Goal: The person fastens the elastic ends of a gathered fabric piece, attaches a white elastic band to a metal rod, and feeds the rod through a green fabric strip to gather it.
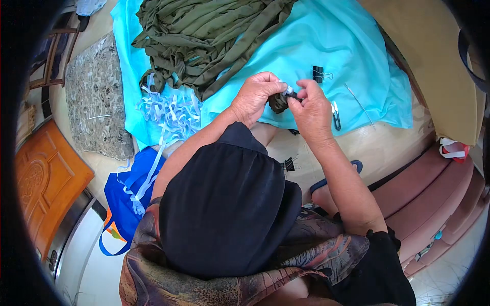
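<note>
My left hand (pixel 259 95) pinches the end of a dark green fabric piece, with a bit of pale ribbon at the fingertips. Close beside it, my right hand (pixel 310 108) has its fingers closed on a small dark item at the same spot; its exact shape is too small to tell. A bunched dark green piece (pixel 278 103) hangs between both hands. Beyond them, a large heap of dark green strips (pixel 209 35) lies on turquoise cloth (pixel 286 56). Pale blue ribbons (pixel 171 113) lie tangled left of my left hand.
A black binder clip (pixel 318 74), small snips (pixel 335 116) and a thin metal rod (pixel 360 104) lie at the right. Another clip (pixel 291 163) is nearer. A patterned cushion (pixel 97 102) and a blue bag (pixel 125 196) are at the left, a pinkish sofa (pixel 434 188) at the right.
</note>
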